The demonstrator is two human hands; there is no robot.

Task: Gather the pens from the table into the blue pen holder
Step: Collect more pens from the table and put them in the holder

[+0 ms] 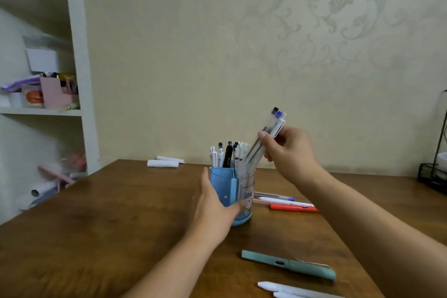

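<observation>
Pens (264, 143) in a small bundle slant at centre frame, pinched in the grip of the right hand (287, 150), lower tips dipping into the blue pen holder (228, 191). The left hand (212, 203) wraps the holder's near side on the desk (108, 225). A red pen (294, 207) lies right of it, a teal pen (289, 264) at lower right.

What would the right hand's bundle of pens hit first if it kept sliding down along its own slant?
Probably the pens already standing in the blue pen holder, which the left hand steadies; depth is uncertain.
</observation>
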